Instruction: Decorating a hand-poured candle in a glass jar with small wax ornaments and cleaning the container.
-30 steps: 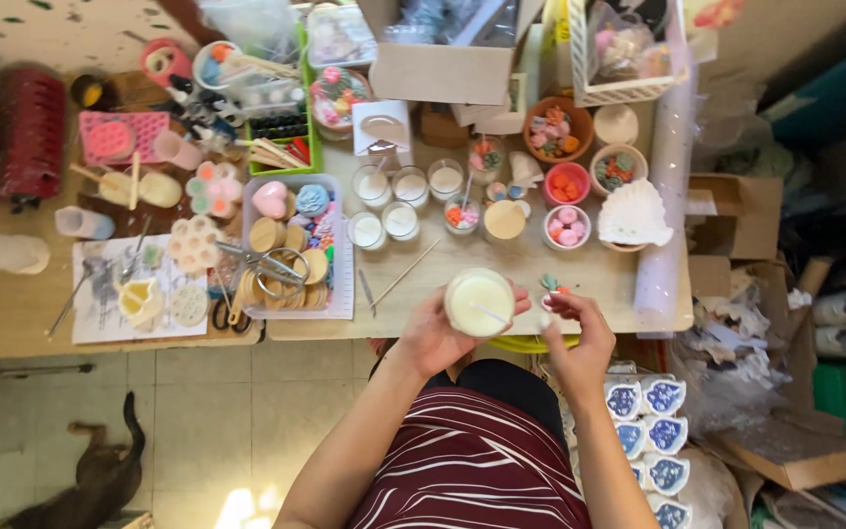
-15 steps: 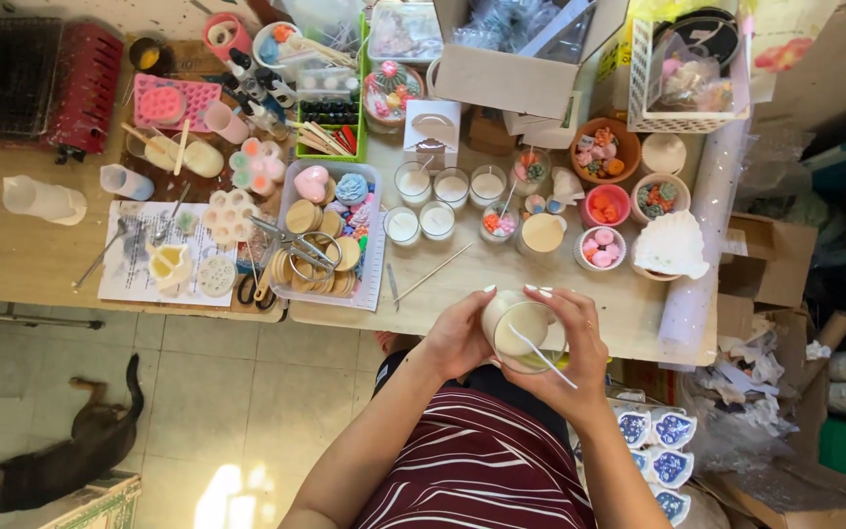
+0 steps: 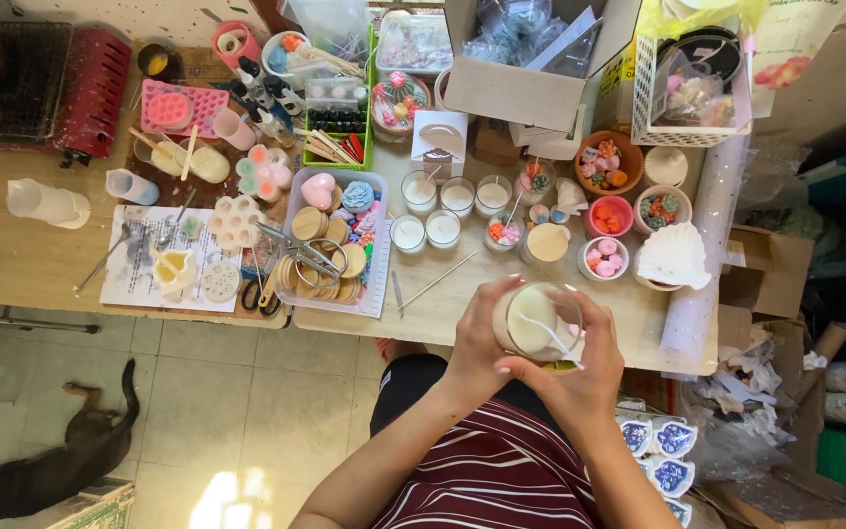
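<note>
Cradling a glass candle jar [image 3: 538,323] in both hands, just off the near edge of the wooden table [image 3: 629,304], above the lap. Left hand [image 3: 477,343] wraps the jar's left side, fingers closed round the glass; right hand [image 3: 570,377] cups it from below and right, thumb across the near rim. Pale wax fills the jar; a thin white wick [image 3: 550,336] lies slanted over the surface (loose or set, cannot tell).

Judgement on handling: glass is smooth, so the two-sided hold seems right. Keep the jar level, support from underneath, and keep fingertips off the wax face so no marks are left. The wick looks easy to bend; better to nudge it near its base.

Farther in: a wooden skewer [image 3: 436,281] lies on the table, apart from the hands. Beyond it, a cluster of small filled glasses [image 3: 441,211], a wooden lid [image 3: 546,242], bowls of coloured wax pieces [image 3: 604,257] and a white shell-shaped piece [image 3: 673,257]. Left of those, a clear tray [image 3: 376,235] of wooden discs with scissors [image 3: 301,250] on top. At the back, a cardboard box [image 3: 511,93]. On the floor at left, a dark dog [image 3: 70,460].
</note>
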